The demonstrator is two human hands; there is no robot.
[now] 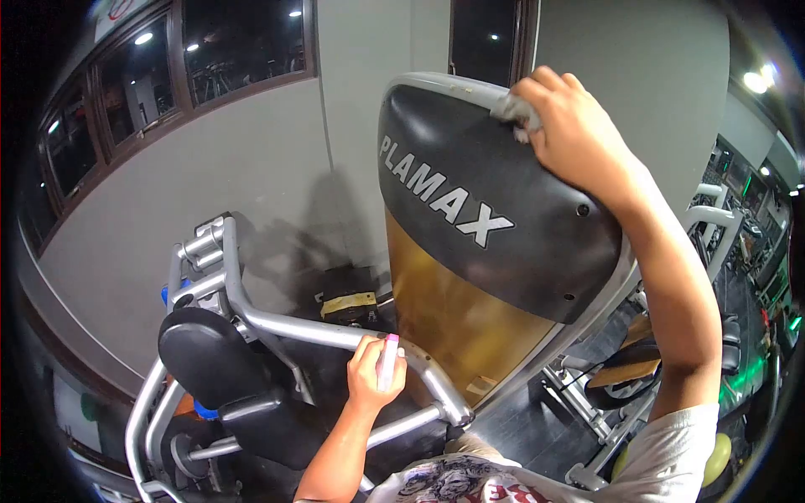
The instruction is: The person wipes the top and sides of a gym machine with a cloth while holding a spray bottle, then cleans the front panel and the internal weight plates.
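My right hand (566,126) is closed on a crumpled grey cloth (516,111), which touches the upper rim of a tall machine cover (470,168). The cover is black above, with the letters PLAMAX, and gold-coloured below. Lower down, near a silver tube (306,329) of the gym machine, my left hand (375,373) has its fingers wrapped round a small pale bottle (388,362) with a pink top.
A black padded seat and backrest (201,356) stand at the left within silver tubes. A black and yellow box (350,300) lies by the grey wall. Windows (243,50) are at the upper left, and other gym equipment (620,377) is at the right.
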